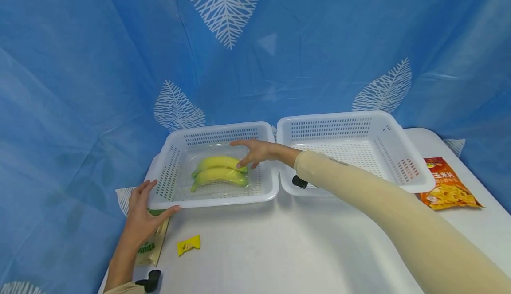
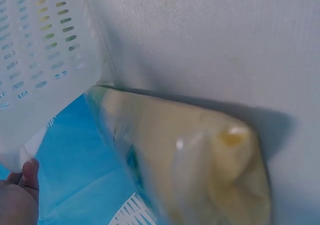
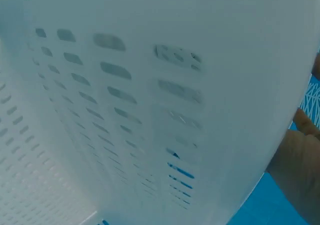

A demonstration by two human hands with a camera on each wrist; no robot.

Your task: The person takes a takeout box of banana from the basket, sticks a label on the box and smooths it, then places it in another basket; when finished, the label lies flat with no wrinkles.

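Note:
In the head view, the left white basket (image 1: 223, 203) holds two yellow-green bananas (image 1: 219, 175) in a clear plastic package (image 1: 185, 158). My right hand (image 1: 257, 152) reaches over the basket's right side, its fingers spread above the right end of the package. In the right wrist view, part of that hand (image 3: 300, 155) shows beyond a white basket wall (image 3: 240, 110). My left hand (image 1: 141, 221) is at the left basket's front left corner, thumb and fingers spread along the rim. Fingers of the left hand (image 2: 22, 190) appear by the basket's edge in the left wrist view.
A second white basket (image 1: 339, 152) stands at the right, with a red and orange snack bag (image 1: 451, 185) beside it. A small yellow packet (image 1: 189, 245) lies on the white table (image 1: 279, 249). Beside the left forearm is a beige bag (image 2: 170, 140). Blue cloth (image 1: 279, 54) hangs behind.

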